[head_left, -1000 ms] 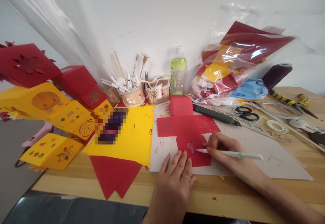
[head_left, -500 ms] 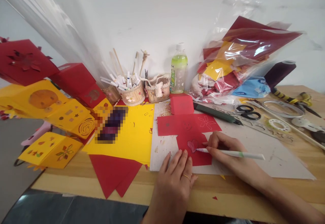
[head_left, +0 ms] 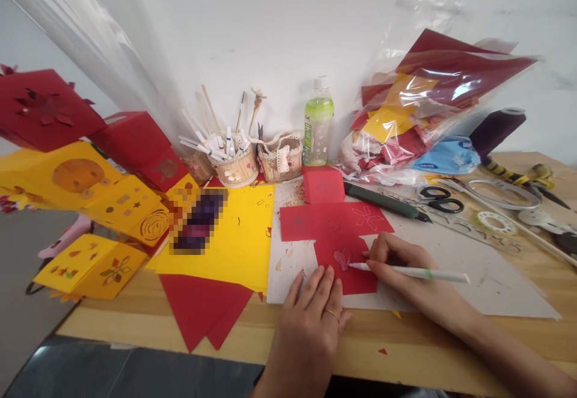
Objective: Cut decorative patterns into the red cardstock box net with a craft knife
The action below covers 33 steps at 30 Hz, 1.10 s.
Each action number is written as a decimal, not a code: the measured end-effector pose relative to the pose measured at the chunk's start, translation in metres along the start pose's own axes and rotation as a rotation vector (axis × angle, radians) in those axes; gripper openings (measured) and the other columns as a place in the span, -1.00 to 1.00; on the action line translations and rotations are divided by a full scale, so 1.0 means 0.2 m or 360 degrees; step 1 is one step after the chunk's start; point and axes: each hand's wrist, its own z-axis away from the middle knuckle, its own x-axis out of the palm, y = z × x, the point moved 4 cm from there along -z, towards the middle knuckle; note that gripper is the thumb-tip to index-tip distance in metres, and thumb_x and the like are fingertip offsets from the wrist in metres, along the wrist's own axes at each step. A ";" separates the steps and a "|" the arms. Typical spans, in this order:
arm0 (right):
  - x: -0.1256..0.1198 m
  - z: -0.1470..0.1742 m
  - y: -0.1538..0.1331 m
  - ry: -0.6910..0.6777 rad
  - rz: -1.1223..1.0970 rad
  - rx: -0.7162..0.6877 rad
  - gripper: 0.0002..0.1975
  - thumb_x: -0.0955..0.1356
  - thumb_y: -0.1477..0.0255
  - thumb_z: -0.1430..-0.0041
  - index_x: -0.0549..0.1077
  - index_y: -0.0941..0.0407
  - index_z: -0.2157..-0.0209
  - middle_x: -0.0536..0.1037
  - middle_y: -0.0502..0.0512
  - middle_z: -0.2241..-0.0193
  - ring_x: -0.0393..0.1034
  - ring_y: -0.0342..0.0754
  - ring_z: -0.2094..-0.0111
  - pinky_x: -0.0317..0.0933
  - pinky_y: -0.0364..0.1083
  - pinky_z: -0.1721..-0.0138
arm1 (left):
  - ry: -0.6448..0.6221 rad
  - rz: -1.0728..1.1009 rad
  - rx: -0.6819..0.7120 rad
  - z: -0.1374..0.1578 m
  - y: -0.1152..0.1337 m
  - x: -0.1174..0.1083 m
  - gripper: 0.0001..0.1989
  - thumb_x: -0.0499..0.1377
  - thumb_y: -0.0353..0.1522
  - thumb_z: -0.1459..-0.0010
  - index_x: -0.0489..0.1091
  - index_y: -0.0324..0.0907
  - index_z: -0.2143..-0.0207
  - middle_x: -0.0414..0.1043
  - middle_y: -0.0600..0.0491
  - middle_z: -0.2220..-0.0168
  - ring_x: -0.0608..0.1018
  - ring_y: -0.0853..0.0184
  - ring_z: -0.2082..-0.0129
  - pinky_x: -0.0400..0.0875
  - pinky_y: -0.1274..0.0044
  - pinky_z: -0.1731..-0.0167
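A red cross-shaped paper cutout (head_left: 322,222) lies on a pale grey board (head_left: 455,278), with small outlines drawn on its panels. In my right hand (head_left: 399,263) is a white marker pen (head_left: 430,274), pinched between thumb and fingers. Its tip touches the lower panel at the edge of a heart-like pinkish drawing (head_left: 342,260). My left hand (head_left: 311,314) lies flat with fingers stretched out, their tips on the panel's lower left edge and the board. A ring sits on one finger.
Left lie yellow sheets (head_left: 243,247) over red paper (head_left: 202,308), beside red and yellow paper boxes (head_left: 92,266). Behind stand a basket of markers (head_left: 234,169) and a bottle (head_left: 318,121). A green cutter (head_left: 385,201), scissors (head_left: 444,199) and a plastic bag of paper (head_left: 406,103) are right.
Almost nothing differs. The pen tip has shifted very slightly along the right edge of the heart-like drawing; my left hand stays in place.
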 end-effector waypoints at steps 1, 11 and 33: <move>0.00 0.00 0.00 0.0021 -0.0003 0.0003 -0.78 0.26 0.41 -0.10 0.19 0.07 0.59 0.29 -0.07 0.59 0.16 -0.12 0.52 0.07 -0.13 0.48 | -0.0005 -0.0004 0.0001 0.00 0.00 0.00 -0.72 -0.04 -0.38 -0.29 0.41 -0.34 0.13 0.47 -0.08 0.09 0.49 0.25 0.07 0.44 0.38 0.12; 0.00 -0.01 0.03 0.0071 -0.0038 0.0032 -0.78 0.26 0.38 -0.12 0.18 0.07 0.57 0.28 -0.07 0.58 0.13 -0.13 0.52 0.06 -0.13 0.48 | 0.0002 -0.0037 0.0010 -0.01 0.01 0.00 -0.69 -0.08 -0.38 -0.31 0.41 -0.33 0.15 0.47 -0.07 0.10 0.51 0.24 0.09 0.45 0.37 0.16; 0.01 -0.02 0.02 0.0006 -0.0069 0.0029 -0.77 0.27 0.33 -0.15 0.20 0.08 0.54 0.28 -0.06 0.56 0.15 -0.13 0.49 0.07 -0.13 0.45 | -0.0017 -0.0026 0.0016 -0.01 0.00 -0.01 -0.71 -0.06 -0.39 -0.30 0.41 -0.33 0.15 0.47 -0.08 0.09 0.50 0.24 0.09 0.45 0.38 0.15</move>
